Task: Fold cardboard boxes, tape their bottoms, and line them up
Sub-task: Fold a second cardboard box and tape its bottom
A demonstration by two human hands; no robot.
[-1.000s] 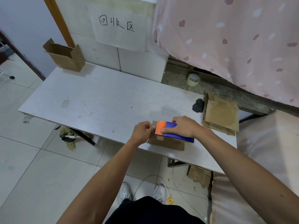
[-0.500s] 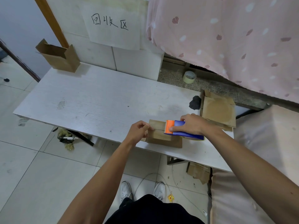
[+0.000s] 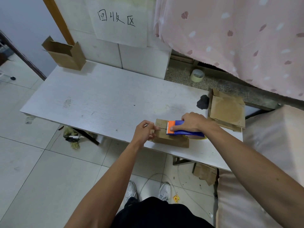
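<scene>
Fingers (image 3: 152, 131) of the left hand (image 3: 142, 134) are curled and pinch the left end of the small cardboard box (image 3: 171, 140), holding it down on the white table (image 3: 102, 102). The right hand (image 3: 193, 122) is wrapped round the blue and orange tape tool (image 3: 179, 130). A second ago the orange teeth sat right by the left hand. Now the tool has slid to the right, and more of the brown box top shows between the two hands. I think a strip of tape now lies there, but it is too thin to see well. So the bottom looks about half taped, and the pull should go on to the right end. The box sits at the near edge of the table. One folded box (image 3: 65, 55) stands at the far left corner.
</scene>
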